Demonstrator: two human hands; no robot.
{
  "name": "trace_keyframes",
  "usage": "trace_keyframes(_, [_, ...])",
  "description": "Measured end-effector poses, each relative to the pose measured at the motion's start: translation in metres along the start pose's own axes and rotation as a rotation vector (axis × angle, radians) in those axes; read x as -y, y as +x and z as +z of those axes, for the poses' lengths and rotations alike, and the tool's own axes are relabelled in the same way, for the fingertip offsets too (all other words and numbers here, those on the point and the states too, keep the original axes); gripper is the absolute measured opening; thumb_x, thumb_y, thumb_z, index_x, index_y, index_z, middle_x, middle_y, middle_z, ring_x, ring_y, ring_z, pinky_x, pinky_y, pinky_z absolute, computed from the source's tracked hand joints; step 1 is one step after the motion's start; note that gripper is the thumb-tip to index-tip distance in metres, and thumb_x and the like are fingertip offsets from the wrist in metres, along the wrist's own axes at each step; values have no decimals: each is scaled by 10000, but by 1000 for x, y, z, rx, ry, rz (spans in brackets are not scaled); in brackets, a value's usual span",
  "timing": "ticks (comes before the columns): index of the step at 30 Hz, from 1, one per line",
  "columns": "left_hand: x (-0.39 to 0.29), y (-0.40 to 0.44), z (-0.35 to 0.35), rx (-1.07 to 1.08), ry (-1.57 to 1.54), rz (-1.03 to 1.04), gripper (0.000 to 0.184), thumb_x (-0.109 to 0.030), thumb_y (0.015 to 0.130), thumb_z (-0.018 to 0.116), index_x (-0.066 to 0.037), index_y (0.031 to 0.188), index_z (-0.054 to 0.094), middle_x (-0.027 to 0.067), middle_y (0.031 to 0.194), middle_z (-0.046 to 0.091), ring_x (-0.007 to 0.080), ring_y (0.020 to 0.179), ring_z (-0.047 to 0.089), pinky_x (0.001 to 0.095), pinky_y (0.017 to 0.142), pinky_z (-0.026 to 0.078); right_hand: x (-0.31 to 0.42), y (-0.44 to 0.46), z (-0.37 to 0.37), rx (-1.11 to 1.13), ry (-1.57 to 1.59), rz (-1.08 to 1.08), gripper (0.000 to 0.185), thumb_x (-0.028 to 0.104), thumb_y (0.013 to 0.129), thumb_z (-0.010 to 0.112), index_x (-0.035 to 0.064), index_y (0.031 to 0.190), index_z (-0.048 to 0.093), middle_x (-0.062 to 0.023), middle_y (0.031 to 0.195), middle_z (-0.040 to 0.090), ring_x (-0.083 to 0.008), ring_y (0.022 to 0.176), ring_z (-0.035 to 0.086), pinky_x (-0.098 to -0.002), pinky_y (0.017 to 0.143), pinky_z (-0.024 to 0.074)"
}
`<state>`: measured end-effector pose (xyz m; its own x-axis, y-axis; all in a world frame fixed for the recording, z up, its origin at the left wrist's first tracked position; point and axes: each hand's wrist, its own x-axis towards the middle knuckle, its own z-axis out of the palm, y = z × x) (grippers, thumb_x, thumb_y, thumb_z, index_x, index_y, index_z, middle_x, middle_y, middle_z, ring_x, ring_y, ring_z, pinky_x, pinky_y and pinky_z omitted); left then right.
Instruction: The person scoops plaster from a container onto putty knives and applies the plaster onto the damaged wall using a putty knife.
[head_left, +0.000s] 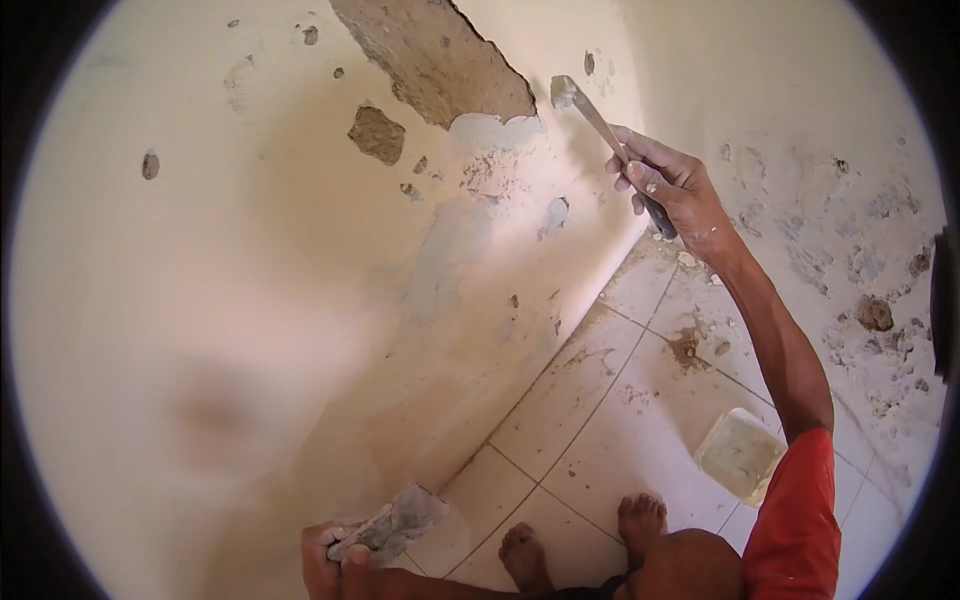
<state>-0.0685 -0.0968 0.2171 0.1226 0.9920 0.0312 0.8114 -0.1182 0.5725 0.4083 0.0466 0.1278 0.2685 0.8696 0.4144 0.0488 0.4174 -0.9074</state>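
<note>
My right hand [668,188] is raised near the wall corner, its fingers wrapped round the dark handle of a narrow putty knife [602,128]. A lump of whitish putty clings to the knife's tip. That tip is close to a large broken patch [440,60] of bare brown wall, and pale grey filler [495,131] covers the patch's lower end. Down at the bottom left, my left hand [335,565] grips a flat, putty-smeared piece [405,520]; its exact kind is hidden by the coating.
A square whitish tub [741,456] stands on the tiled floor [590,450], right of my bare feet [640,520]. Dirt and crumbs [690,345] lie near the corner. The right-hand wall [800,220] is pitted, with a dark object [941,305] at its far edge.
</note>
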Motion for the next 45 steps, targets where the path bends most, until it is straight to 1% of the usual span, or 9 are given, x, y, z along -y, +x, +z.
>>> trace_keyframes(4, [2, 2, 9, 3, 29, 58, 296, -210, 975, 579, -8, 1189, 549, 133, 1136, 557, 221, 983, 572, 354, 834, 500, -6, 11, -1, 19, -172, -97, 425, 201, 1000, 573, 110, 1414, 546, -14, 1005, 591, -108, 905, 553, -262, 756, 458])
trace_keyframes(6, [-6, 2, 11, -32, -212, -249, 281, -198, 979, 563, 4, 1175, 552, 133, 1120, 553, 230, 988, 566, 343, 813, 501, -9, 17, 3, 11, -288, -210, 398, 205, 1008, 551, 115, 1396, 563, -28, 1004, 567, -139, 944, 542, -289, 844, 458])
trace_keyframes(10, [-2, 3, 8, 15, -142, -200, 278, -189, 977, 557, 7, 1174, 549, 133, 1124, 552, 241, 984, 566, 349, 830, 494, -27, 28, 6, -13, -366, -271, 435, 266, 1014, 560, 89, 1411, 543, -25, 1043, 565, -153, 961, 536, -280, 829, 446])
trace_keyframes(16, [-7, 3, 4, 11, 83, -135, 285, -191, 987, 566, 9, 1186, 532, 139, 1158, 554, 244, 978, 570, 361, 876, 482, -57, 50, 9, -79, -582, -508, 405, 82, 994, 548, 98, 1398, 557, -58, 999, 540, -164, 884, 500, -263, 825, 422])
trace_keyframes(22, [-6, 5, 13, -8, -247, -296, 340, -209, 1003, 557, 21, 1242, 481, 163, 1166, 552, 243, 1034, 566, 347, 903, 478, -77, 70, 3, -159, -738, -693, 525, -90, 894, 603, 128, 1372, 592, -80, 1040, 568, -191, 884, 562, -263, 784, 478])
trace_keyframes(24, [-12, 9, 10, 57, -3, -233, 340, -199, 1005, 556, 17, 1251, 465, 164, 1162, 556, 246, 1053, 575, 357, 910, 496, -81, 73, 1, -222, -943, -741, 693, -49, 831, 643, 284, 1427, 523, -64, 1049, 577, -246, 897, 582, -354, 769, 556])
trace_keyframes(37, [0, 2, 16, 93, -180, -288, 344, -162, 1008, 542, 21, 1283, 442, 184, 1223, 560, 259, 1072, 600, 362, 931, 502, -86, 46, 10, -232, -1033, -666, 801, -24, 819, 644, 309, 1503, 393, -65, 1029, 563, -264, 887, 593, -369, 686, 571])
trace_keyframes(39, [12, -3, 16, 53, -112, -193, 340, -167, 1003, 544, 15, 1276, 460, 174, 1216, 564, 253, 1047, 589, 365, 922, 494, -88, 34, 8, -233, -1024, -525, 678, -46, 842, 643, 236, 1443, 504, -101, 1020, 586, -280, 835, 607, -372, 695, 542])
trace_keyframes(45, [10, -6, 10, 98, 14, -117, 356, -206, 987, 564, -1, 1268, 492, 151, 1137, 611, 233, 1034, 585, 368, 906, 482, -69, -4, 9, -254, -838, -420, 561, 1, 914, 624, 179, 1436, 522, -91, 937, 541, -227, 754, 548, -332, 710, 496])
